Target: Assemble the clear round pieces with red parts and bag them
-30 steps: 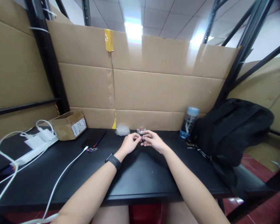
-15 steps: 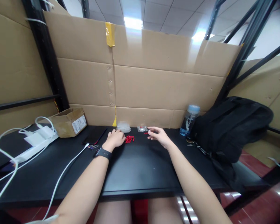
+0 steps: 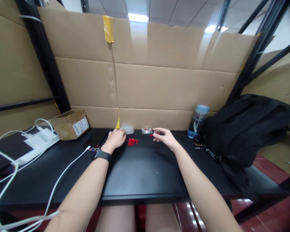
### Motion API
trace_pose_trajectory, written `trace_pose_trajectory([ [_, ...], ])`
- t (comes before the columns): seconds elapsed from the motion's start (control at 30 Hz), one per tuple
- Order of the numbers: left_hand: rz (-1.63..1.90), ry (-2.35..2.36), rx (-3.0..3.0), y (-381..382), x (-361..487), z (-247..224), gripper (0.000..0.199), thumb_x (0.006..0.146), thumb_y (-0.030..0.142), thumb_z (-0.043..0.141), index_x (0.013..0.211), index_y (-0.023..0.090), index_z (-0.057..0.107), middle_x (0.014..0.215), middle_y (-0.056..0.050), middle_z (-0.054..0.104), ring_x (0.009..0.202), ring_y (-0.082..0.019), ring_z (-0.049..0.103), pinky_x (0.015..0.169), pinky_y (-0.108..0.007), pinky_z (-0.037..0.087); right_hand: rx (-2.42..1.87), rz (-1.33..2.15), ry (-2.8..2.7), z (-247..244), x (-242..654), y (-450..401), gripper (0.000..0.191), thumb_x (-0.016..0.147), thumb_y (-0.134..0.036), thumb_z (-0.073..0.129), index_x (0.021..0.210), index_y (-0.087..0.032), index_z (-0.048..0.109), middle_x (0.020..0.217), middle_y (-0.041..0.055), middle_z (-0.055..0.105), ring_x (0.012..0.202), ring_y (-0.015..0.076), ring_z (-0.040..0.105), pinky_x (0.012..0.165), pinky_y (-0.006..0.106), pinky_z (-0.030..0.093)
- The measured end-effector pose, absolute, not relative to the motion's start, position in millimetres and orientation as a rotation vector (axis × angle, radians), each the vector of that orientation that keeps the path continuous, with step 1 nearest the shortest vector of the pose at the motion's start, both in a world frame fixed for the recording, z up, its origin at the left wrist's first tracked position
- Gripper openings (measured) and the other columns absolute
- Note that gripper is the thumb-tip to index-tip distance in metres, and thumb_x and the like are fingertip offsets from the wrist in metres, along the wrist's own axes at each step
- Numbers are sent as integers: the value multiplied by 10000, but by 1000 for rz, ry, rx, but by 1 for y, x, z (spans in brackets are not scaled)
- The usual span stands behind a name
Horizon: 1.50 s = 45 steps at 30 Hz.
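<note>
Your right hand (image 3: 165,138) pinches a tiny piece (image 3: 154,132); left hand (image 3: 115,139), can't tell; red pile (image 3: 132,142) between, likely handy for both.

On the table (image 3: 135,180), a power strip (image 3: 36,151) lies far left, then a box (image 3: 69,125) and a phone (image 3: 93,140). Right of the left hand (image 3: 116,139) lies a pile of small pieces (image 3: 132,142), with a plastic bundle (image 3: 129,129) behind it. A packet (image 3: 146,130) lies just left of the right hand (image 3: 164,138). Further right, a bottle (image 3: 198,122) stands beside a backpack (image 3: 248,129).
</note>
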<state>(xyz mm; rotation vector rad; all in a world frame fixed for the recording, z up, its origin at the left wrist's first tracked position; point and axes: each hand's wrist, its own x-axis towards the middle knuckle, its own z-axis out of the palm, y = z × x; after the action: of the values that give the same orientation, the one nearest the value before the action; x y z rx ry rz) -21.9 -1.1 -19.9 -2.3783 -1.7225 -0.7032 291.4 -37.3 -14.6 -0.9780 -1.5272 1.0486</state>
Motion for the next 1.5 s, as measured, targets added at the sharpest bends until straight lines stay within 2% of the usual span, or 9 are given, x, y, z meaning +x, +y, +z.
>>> trace_pose_trajectory([
  [0.2,-1153,-1354,-2437,-27,13,11,126,910,279,591,916,217,701,999,-59,730,967,-227,654,915,-333,461,-980,950,-1478,-3,299,-41,464,750,-382,817,1162,-197,714,1075,93,693,712,161,720,623,261,552],
  [0.3,-1238,-1231,-2565,-43,42,9,153,896,252,633,1042,214,659,919,-28,727,873,-189,663,857,-295,472,-1007,904,-1473,1,302,-43,478,750,-390,806,1172,-188,706,1072,91,694,710,161,719,621,257,550],
  [0.37,-1124,-1139,-2702,-52,60,2,188,897,218,620,1082,214,651,891,-20,725,824,-179,665,820,-286,474,-1008,864,-1499,2,305,-43,487,755,-406,793,1180,-189,697,1050,81,698,714,162,715,607,251,543],
  [0.6,-696,-885,-3028,-65,92,-25,71,822,138,603,835,194,645,876,-34,695,816,-176,650,793,-263,470,-1103,450,-1749,-3,317,-37,344,774,-309,760,1098,-197,737,1033,66,679,676,130,648,672,277,540],
  [0.73,-621,-853,-3163,-65,89,-28,101,838,199,630,937,201,652,962,-35,709,885,-188,658,823,-265,479,-1173,405,-1998,3,323,-43,382,780,-239,747,1161,-225,715,1021,48,683,733,133,623,757,290,522],
  [0.9,-562,-922,-3256,-64,79,-21,395,860,305,661,1245,247,589,1190,-38,698,1025,-216,670,893,-286,483,-1288,596,-2297,14,325,-57,530,687,-279,825,1194,-220,684,914,11,707,738,146,633,696,250,480],
  [1.03,-416,-917,-3218,-63,78,-19,271,881,353,644,1141,283,671,1154,-16,712,1063,-229,652,938,-315,461,-1434,639,-2400,17,323,-62,523,602,-320,873,1094,-235,717,892,-3,732,755,166,662,668,238,461],
  [1.2,-326,-997,-3122,-65,80,-23,326,928,408,587,1244,373,657,1381,-15,593,1250,-281,537,1007,-407,413,-1483,720,-2454,20,320,-65,440,535,-400,906,894,-217,729,813,-15,742,728,171,673,651,237,464],
  [1.5,-336,-1034,-3122,-65,78,-24,362,926,372,604,1280,423,658,1260,-17,603,1194,-228,574,998,-331,450,-1628,549,-2388,8,317,-56,344,539,-398,910,737,-205,707,732,-2,728,682,168,650,593,239,446],
])
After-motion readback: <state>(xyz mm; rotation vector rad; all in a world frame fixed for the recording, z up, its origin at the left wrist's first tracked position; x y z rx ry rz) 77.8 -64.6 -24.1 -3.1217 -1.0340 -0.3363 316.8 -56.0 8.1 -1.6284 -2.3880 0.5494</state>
